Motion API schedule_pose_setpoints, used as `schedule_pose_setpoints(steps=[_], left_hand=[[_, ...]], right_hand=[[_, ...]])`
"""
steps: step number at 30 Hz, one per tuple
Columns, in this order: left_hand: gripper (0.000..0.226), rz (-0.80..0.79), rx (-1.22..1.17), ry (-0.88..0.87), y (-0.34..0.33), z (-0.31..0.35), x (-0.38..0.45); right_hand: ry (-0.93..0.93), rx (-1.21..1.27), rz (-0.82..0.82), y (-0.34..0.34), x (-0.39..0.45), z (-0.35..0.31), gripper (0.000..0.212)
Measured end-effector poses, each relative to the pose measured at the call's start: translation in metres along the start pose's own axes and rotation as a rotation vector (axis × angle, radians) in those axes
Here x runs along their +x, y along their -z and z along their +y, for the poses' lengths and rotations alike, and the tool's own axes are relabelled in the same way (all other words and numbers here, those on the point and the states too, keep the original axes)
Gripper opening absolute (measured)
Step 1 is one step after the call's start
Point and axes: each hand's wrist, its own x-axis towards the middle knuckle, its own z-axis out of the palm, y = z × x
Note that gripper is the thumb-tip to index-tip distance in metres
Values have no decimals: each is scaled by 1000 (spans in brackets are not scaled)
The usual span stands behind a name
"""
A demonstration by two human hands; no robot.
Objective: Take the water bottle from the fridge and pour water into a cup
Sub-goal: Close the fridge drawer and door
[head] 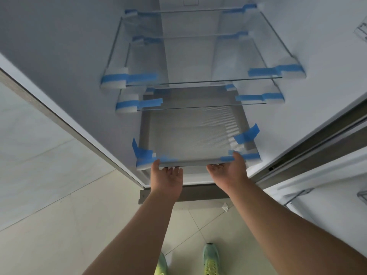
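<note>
The fridge (59,56) stands open before me, its white inside bare. No water bottle or cup shows anywhere. My left hand (165,176) and my right hand (228,171) both grip the front edge of the lowest shelf (194,139), a ribbed clear cover taped at its corners with blue tape (142,153). Each thumb lies on top of the edge, with the fingers curled under it. Both forearms reach up from the bottom of the view.
Two glass shelves (198,81) with foam blocks and blue tape sit above the lowest one. The open fridge door (327,195) with its racks is at the right. Pale floor tiles (59,225) lie below, with my green shoes (211,259) near the bottom edge.
</note>
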Motion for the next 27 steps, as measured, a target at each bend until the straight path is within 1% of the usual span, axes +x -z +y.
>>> schedule_pose_setpoints(steps=[2,4,5,6,7,9,10,11,12,13,15,18,22,27], left_hand=[[73,73,283,-5,2,-1,-4],[70,105,559,-30,1,2,-18],[68,109,687,-57,0,5,-26],[66,102,837,-108,-1,8,-36],[65,85,1055,-176,-3,12,-47],[69,51,1588,-346,-5,21,-64],[74,53,1809,-437,-7,25,-74],[78,47,1963,-519,-9,29,-84],[81,29,2068,-605,-11,32,-95],[83,-1,2139,-682,-13,34,-103],[84,-69,2205,-810,-18,36,-119],[85,-168,2271,-916,-29,38,-142],[85,-352,2323,-981,-36,42,-167],[86,-602,2395,-1046,-42,50,-184]], right_hand=[[13,-356,100,4,-4,0,64],[36,-850,186,4,-17,1,70],[88,-1096,204,2,-25,2,74],[169,-1296,192,0,-33,2,77],[252,-1445,151,-2,-43,1,80],[414,-1792,87,-5,-61,0,90],[495,-1980,96,-6,-71,0,94],[579,-2115,117,-8,-81,0,95],[650,-2193,136,-10,-90,1,95],[706,-2235,144,-11,-99,1,95],[796,-2256,155,-13,-117,4,95],[851,-2242,211,-14,-139,7,95],[900,-2162,322,-12,-171,14,94],[968,-1994,528,4,-212,32,93]])
